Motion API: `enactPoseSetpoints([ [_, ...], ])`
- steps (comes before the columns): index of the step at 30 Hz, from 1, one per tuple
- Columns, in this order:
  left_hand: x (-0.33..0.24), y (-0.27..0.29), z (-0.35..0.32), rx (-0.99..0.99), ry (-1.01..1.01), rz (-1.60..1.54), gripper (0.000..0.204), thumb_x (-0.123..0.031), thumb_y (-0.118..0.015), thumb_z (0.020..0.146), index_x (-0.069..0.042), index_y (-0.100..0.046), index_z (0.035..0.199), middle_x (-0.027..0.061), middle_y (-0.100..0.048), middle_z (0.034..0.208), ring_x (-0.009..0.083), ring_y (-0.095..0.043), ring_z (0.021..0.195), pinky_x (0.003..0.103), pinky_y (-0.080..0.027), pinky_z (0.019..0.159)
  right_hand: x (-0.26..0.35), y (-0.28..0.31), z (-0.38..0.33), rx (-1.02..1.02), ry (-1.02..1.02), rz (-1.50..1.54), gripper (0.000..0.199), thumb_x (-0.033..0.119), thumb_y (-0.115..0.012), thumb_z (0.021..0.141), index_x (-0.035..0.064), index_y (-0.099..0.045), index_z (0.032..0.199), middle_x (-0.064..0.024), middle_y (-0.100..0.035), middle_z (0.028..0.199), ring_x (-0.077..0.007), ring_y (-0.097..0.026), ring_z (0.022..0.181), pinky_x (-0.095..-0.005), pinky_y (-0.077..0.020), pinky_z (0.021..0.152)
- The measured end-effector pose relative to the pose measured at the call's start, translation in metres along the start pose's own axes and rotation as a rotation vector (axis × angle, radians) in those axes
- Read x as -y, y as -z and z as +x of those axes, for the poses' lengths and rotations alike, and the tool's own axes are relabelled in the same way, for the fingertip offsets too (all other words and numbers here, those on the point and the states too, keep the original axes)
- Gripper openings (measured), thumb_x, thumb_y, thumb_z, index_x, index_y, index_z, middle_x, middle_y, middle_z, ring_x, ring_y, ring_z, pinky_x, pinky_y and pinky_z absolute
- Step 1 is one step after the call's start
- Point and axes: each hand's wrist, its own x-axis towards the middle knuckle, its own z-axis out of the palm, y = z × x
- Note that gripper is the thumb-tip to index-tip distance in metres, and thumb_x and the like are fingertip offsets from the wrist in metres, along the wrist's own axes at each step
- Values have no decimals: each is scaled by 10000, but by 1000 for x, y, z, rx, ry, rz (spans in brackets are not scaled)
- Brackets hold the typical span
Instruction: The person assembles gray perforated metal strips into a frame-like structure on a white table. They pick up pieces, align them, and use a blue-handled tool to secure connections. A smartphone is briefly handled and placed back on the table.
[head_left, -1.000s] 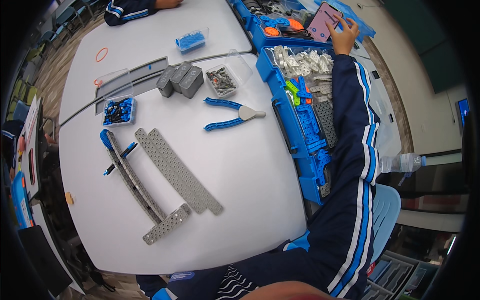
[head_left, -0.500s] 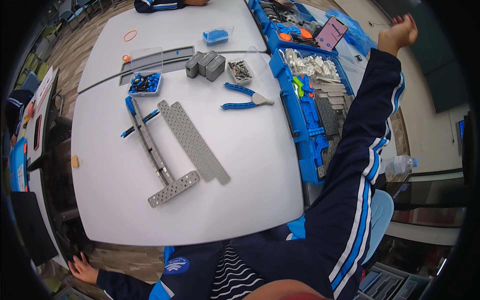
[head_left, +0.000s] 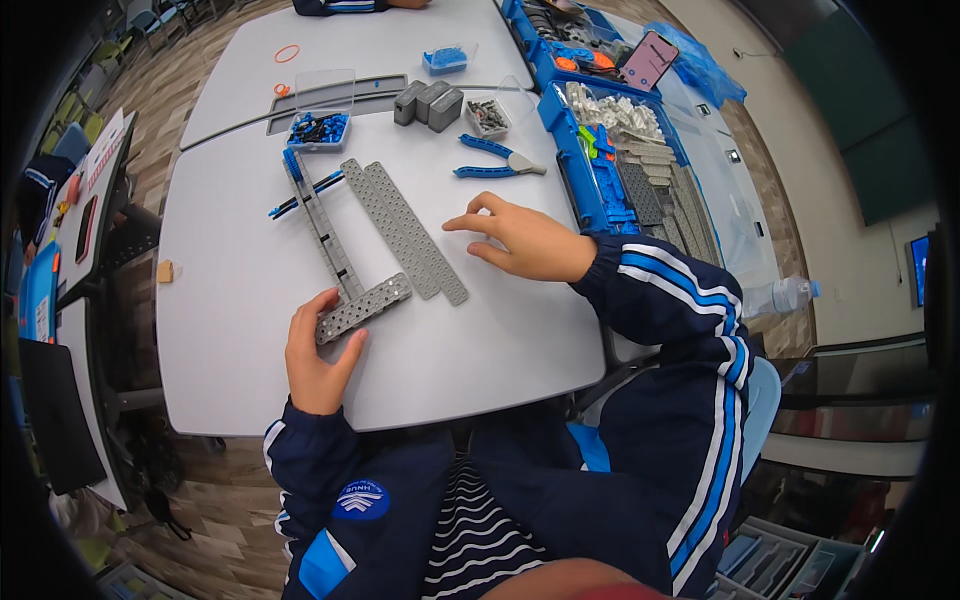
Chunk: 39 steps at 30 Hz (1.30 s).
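Note:
On the white table lies a grey frame of perforated beams [head_left: 326, 235], with a blue toothed piece at its far end and a black-and-blue rod across it. A perforated grey crosspiece [head_left: 365, 308] forms its near end. My left hand [head_left: 318, 358] is around the crosspiece's left end, thumb and fingers apart on either side; firm contact cannot be made out. Two long perforated grey plates [head_left: 405, 230] lie side by side, right of the frame. My right hand [head_left: 522, 240] hovers to their right, fingers spread and nothing in them. Beyond it rest blue-handled pliers [head_left: 500, 160].
Blue cases of building parts [head_left: 650, 165] line the table's right side, with a phone [head_left: 650, 60] propped there. Grey blocks [head_left: 430, 104] and small boxes of blue-black pins [head_left: 318, 130], grey parts [head_left: 488, 117] and blue bits [head_left: 444, 60] stand farther back. Another person's sleeve [head_left: 340, 6] shows at the far edge.
Both hands have come in over the table from out at the sides, the left to the crosspiece and the right beside the plates. The whole view has shifted slightly.

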Motion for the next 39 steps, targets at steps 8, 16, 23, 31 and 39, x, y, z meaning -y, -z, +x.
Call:
enactPoseSetpoints([
  [8,17,0,-8,-59,-25,-37,318,-2,-744,784,3,-656,1089,123,-654,997,227,-635,933,309,-495,836,2,-29,-4,-121,64,-140,332,252,-647,920,139,-614,1230,-131,-527,1191,-318,-526,1083,-392,-475,916],
  [16,21,7,-20,-68,-24,-245,354,54,-742,774,24,-650,1115,97,-622,1003,180,-614,925,274,-485,827,31,-51,1,-248,-4,-271,529,325,-681,891,62,-529,1324,-153,-536,1156,-315,-521,1011,-400,-473,878],
  [23,28,11,-28,-105,19,-403,381,80,-733,772,42,-635,1138,100,-610,1012,169,-596,922,270,-471,839,42,-55,1,-276,11,-221,540,332,-678,901,94,-514,1357,-152,-541,1192,-314,-563,995,-390,-495,861],
  [31,26,9,-23,-85,-13,-252,386,78,-740,753,43,-635,1123,120,-618,1009,199,-601,937,283,-464,863,-91,129,-29,-742,-198,-399,276,239,-689,879,42,-685,1072,-142,-645,1096,-327,-636,988,-393,-500,879],
  [39,19,7,-11,-22,15,-109,390,76,-741,721,26,-645,1095,143,-633,1003,242,-624,921,309,-489,838,-334,192,-36,-879,-479,-989,317,207,-645,842,113,-691,1142,-74,-603,1254,-284,-551,1174,-428,-507,884],
])
